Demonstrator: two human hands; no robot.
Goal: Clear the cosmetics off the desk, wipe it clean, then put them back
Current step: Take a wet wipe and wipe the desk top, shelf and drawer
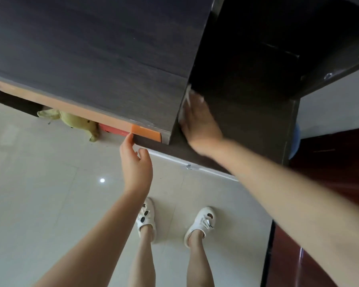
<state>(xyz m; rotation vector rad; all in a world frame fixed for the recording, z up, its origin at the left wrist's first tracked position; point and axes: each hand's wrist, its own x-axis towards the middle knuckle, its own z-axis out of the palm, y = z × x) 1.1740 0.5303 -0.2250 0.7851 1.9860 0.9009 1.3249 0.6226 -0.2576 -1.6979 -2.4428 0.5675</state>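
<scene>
The dark wood desk top point(87, 59) fills the upper left, with an orange front edge. My right hand point(199, 121) presses a white wipe point(188, 96) flat against the lower dark surface point(247, 96) beside the raised desk block; the hand is blurred. My left hand point(136, 162) is below the desk's front corner, fingers apart, its fingertip touching the orange corner piece point(146, 132). No cosmetics are in view.
Under the desk lie a yellow-green cloth or soft toy point(75, 121) and a red box point(112, 129). A white strip point(193, 167) runs along the lower front edge. Pale floor tiles and my feet in white slippers point(199, 224) are below. Red-brown flooring is at right.
</scene>
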